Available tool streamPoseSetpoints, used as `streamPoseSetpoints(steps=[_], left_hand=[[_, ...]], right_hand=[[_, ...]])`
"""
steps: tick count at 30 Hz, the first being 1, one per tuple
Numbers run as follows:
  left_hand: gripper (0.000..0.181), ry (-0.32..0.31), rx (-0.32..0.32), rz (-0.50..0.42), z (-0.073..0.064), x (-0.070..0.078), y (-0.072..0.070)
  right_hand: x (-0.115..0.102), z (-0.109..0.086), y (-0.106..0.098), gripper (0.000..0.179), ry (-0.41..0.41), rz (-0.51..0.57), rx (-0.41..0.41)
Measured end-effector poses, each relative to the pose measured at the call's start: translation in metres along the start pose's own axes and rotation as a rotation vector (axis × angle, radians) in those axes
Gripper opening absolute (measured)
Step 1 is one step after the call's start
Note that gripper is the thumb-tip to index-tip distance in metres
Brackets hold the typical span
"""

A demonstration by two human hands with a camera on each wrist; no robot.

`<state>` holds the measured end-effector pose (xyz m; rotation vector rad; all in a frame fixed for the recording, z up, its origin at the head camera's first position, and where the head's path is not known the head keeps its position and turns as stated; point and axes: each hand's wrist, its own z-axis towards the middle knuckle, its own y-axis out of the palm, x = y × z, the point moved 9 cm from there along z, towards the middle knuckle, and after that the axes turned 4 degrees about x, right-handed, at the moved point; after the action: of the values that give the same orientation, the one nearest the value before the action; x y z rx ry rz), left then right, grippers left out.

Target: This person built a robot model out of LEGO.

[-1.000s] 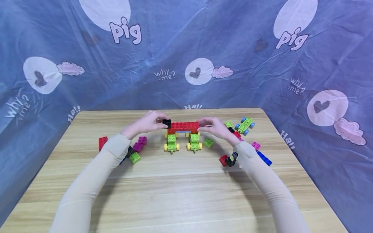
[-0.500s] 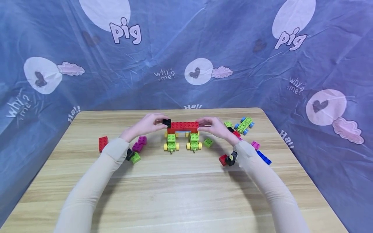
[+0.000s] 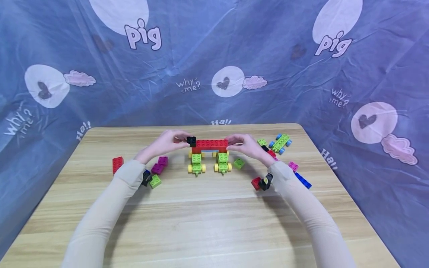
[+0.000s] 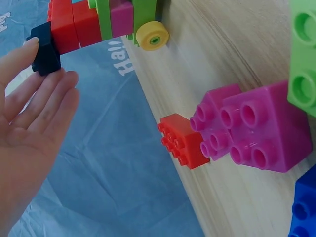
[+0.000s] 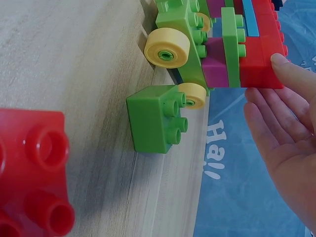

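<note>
At the left end of a row of red bricks (image 3: 211, 144), my left hand (image 3: 167, 143) pinches a black brick (image 3: 191, 141) between thumb and fingertips. The black brick touches the red end in the left wrist view; whether it is joined there I cannot tell. My right hand (image 3: 247, 145) grips the right end of the red row, its thumb on one side and fingers on the other. The row spans two green wheeled bases (image 3: 196, 167) with yellow wheels. Purple and light green bricks sit between bases and row, seen in the right wrist view, with a blue piece (image 5: 251, 19).
A loose green brick (image 3: 239, 163) lies right of the build and a red brick (image 3: 256, 183) nearer. Purple bricks (image 3: 157, 168), a green brick (image 3: 155, 181) and a red brick (image 3: 117, 163) lie left. A blue-wheeled green base (image 3: 280, 143) and long blue brick (image 3: 303, 180) stand right.
My left hand and wrist have lowered slightly, still pinching the black brick. The right hand and the red row stay in place.
</note>
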<state>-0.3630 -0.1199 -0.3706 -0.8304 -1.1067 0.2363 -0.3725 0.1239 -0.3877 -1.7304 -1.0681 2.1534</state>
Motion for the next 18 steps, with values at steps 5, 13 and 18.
streamPoseSetpoints(steps=[5,13,18], left_hand=[[0.042,-0.012,0.023,0.0,-0.002,-0.003,-0.003],[0.041,0.0,0.055,-0.007,-0.002,-0.006,-0.004],[0.041,0.006,0.065,-0.022,-0.004,-0.007,-0.004]], right_hand=[[0.017,0.007,0.001,0.043,-0.003,0.016,0.006],[0.015,0.006,-0.002,0.041,-0.021,0.027,0.013],[0.014,0.005,-0.003,0.04,-0.031,0.034,0.003]])
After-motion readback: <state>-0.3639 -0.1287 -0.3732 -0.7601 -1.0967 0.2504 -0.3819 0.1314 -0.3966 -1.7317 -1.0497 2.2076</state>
